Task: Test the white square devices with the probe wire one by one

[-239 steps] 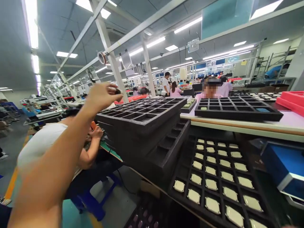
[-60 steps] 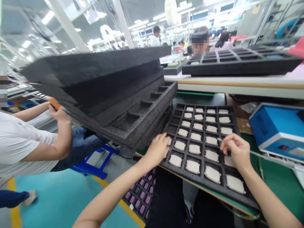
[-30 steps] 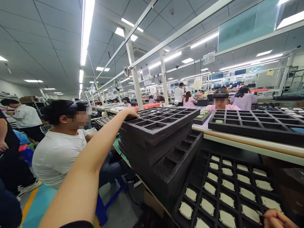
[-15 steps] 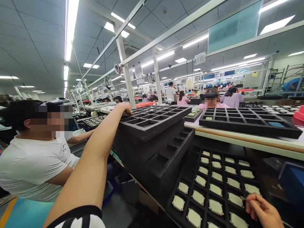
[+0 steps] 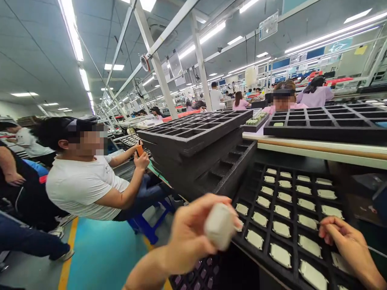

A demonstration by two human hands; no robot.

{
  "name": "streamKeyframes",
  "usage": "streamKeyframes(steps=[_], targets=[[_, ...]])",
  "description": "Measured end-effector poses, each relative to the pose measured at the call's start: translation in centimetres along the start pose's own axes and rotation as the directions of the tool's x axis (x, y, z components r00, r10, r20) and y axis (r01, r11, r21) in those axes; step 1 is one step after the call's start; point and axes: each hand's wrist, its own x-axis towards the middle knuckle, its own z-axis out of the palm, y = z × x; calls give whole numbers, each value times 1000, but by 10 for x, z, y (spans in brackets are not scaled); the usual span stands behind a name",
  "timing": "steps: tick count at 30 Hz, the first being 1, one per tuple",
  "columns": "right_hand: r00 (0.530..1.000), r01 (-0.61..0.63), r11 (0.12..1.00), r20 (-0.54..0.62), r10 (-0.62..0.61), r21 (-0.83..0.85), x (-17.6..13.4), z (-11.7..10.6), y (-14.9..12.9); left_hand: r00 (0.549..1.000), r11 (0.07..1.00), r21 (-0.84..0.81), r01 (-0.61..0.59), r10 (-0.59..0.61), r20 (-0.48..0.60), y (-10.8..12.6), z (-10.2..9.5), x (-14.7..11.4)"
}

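Head view: toward the left sits a person in a white shirt (image 5: 87, 181), holding an orange object (image 5: 139, 150). Next to this person is the stack of black foam trays (image 5: 193, 161). In front of the stack is my left hand (image 5: 193, 237), with thumb and fingers pinching a pale piece (image 5: 220, 226) (it is blurred, so I cannot tell its small details). The piece is in the air, before the left edge of the filled tray (image 5: 268, 233), where similar pieces lie one per compartment. I judge it light and stiff, like a hard shell; its smooth face may be slippery and could get scratched, so I would take hold by two opposite edges and not press the middle. Farthest right, my right hand (image 5: 344, 245) is over the tray, thumb and forefinger close together; whether they pinch something, I cannot tell
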Motion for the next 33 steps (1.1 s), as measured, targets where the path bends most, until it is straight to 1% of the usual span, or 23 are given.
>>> streamKeyframes(steps=[1,2,3,5,7,9,11,13,15,17,20,23,27,33], targets=[[1000,1,1000,5,-1,5,-2,1,-4,992,974,-197,109,-96,77,-23,20,-5],[1000,0,1000,16,0,10,-4,2,-8,974,917,-338,213,-172,146,-47,37,-2],[1000,2,1000,25,-2,25,-7,2,-12,954,850,-438,293,-227,197,-71,52,7],[999,16,997,38,-18,71,-10,4,-19,918,742,-542,393,-288,271,-118,75,32],[998,46,991,43,-51,125,-9,4,-21,887,681,-568,462,-334,320,-160,95,58],[995,62,975,63,-77,212,-7,4,-20,852,654,-546,523,-385,355,-196,108,76],[992,80,951,67,-105,299,-5,4,-16,824,640,-520,566,-420,380,-224,115,84],[989,95,934,78,-129,344,-7,4,-13,798,622,-500,602,-443,409,-243,117,83],[985,101,932,100,-144,347,-10,5,-13,767,602,-479,639,-451,456,-253,116,79],[983,109,936,104,-152,335,-13,6,-13,744,604,-448,659,-439,503,-257,115,74],[989,118,944,47,-139,307,-12,6,-15,720,647,-377,663,-415,556,-259,116,72],[994,105,956,-1,-109,274,-8,6,-15,691,680,-301,669,-420,588,-262,117,73],[996,93,964,-16,-92,249,-7,7,-15,689,707,-266,655,-414,595,-264,117,72],[994,108,974,-16,-106,198,-9,8,-18,689,730,-256,634,-382,616,-265,117,73]])
